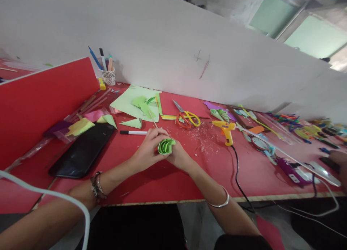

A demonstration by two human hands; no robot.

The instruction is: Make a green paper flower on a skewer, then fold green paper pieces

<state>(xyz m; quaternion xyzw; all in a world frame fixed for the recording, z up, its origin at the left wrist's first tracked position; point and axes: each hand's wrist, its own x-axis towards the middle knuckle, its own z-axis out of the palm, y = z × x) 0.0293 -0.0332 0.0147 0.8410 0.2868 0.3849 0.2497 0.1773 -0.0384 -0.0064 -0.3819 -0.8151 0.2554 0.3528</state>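
Above the front part of the red table, a green paper roll [166, 146], its layers curled into a spiral, sits between both my hands. My left hand [148, 150] wraps it from the left, thumb below and fingers over the top. From the right, my right hand [180, 156] closes round it, its fingertips mostly hidden behind the paper. A thin stick [153, 120] points away just beyond my left fingers; whether they touch it I cannot tell. A black-and-white marker [132, 132] and a pale green paper cone [135, 123] lie just past my left hand.
Scissors [187, 116] lie on coloured sheets beyond my hands. A yellow glue gun [225, 130] with a black cable rests to the right. At left are a black phone [84, 148] and a white cable [48, 193]. Another person's hand [338, 161] shows at far right.
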